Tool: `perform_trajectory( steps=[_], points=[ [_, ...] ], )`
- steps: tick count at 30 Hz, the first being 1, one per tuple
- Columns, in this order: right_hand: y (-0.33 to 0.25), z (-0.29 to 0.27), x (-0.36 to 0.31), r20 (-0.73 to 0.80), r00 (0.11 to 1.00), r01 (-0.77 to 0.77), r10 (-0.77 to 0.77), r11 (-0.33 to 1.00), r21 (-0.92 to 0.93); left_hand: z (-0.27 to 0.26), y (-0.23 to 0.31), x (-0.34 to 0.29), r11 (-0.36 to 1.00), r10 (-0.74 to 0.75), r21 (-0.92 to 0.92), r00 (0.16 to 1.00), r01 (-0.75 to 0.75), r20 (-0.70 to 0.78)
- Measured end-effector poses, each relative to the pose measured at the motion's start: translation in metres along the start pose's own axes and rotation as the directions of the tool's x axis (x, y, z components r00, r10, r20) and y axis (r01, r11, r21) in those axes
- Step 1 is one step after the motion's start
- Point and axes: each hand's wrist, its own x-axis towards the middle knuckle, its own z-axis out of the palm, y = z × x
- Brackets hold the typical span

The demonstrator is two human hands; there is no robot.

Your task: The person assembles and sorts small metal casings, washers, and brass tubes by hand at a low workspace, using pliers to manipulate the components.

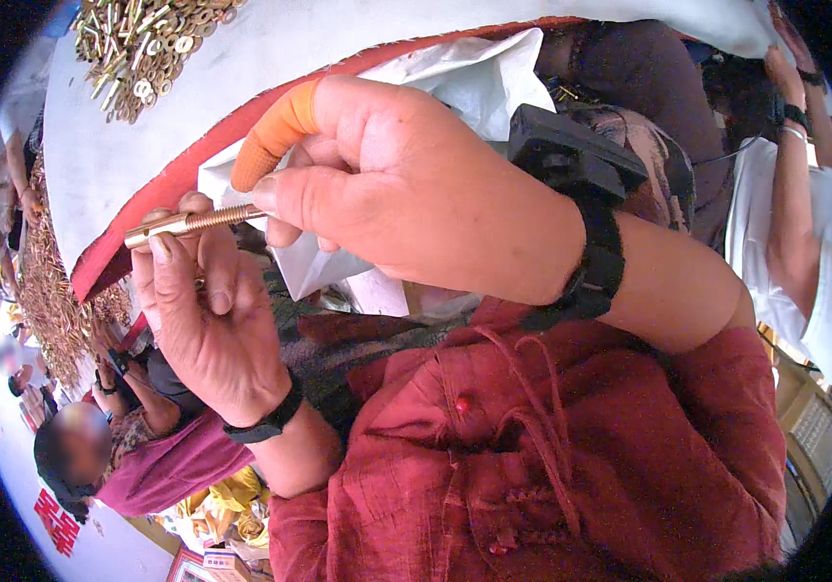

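Setting: workshop for small metal hardware. Evidence: mixed pile of washers and pins (149, 58) on a white-topped bench (275, 44); larger heap of brass-coloured metal parts (52, 281) at left, a co-worker's hand (30, 201) at its edge; threaded bolt (198, 224) in foreground; other people close by.

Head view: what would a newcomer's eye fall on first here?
Probably the brass-coloured threaded bolt, left of centre, held by both the left hand and the right hand. Next, the bright orange finger cover just above it, on the right hand. Then the heap of small metal parts on the pale surface at upper left.
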Motion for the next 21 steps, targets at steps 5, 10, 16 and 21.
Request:
perform_trajectory(
  steps=[5, 10, 16, 21],
  points=[
    [0.002, 0.001, -0.004, 0.000, 0.999, 0.048, -0.048, 0.999, -0.010, 0.004, 0.000, -0.004, 1.000, -0.001, -0.027, 1.000, 0.001, 0.001],
    [0.001, -0.004, -0.002, 0.015, 0.989, 0.148, -0.148, 0.979, -0.142, 0.008, -0.004, -0.001, 1.000, 0.028, -0.013, 1.000, -0.028, -0.003],
    [-0.020, -0.004, 0.007, 0.095, 0.995, -0.036, 0.044, 0.996, -0.080, 0.005, 0.001, 0.009, 0.999, 0.041, 0.006, 0.999, -0.041, -0.009],
    [-0.009, -0.008, 0.016, 0.117, 0.992, -0.036, 0.041, 0.998, -0.047, 0.016, -0.001, 0.018, 0.999, -0.042, -0.012, 0.998, 0.041, -0.045]
  ],
)
